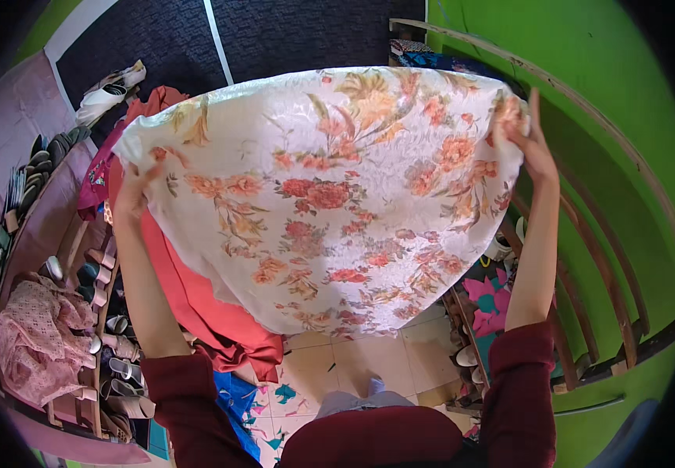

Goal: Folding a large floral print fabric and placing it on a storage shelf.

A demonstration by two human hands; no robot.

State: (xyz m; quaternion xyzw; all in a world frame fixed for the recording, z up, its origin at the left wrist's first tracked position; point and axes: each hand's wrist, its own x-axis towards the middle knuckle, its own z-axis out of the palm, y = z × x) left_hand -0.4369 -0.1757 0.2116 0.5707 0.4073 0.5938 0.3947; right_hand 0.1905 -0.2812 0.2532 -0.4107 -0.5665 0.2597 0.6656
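A large white cloth (318,191) with orange and red flowers is spread wide between my two raised hands. Its upper edge arches from one hand to the other, and its lower part hangs in front of me. My left hand (133,191) grips the cloth at its left edge, fingers partly behind the fabric. On the right, my right hand (531,144) is closed on the upper right corner, where the cloth bunches. Red fabric (197,296) hangs behind the cloth's lower left side, near my left forearm.
Wooden racks with shoes (123,378) stand at the left, a pink lace cloth (45,339) draped over them. Wooden rails (595,242) run along the green wall at right. Fabric scraps (284,394) and blue material (236,398) lie on the tiled floor (369,355).
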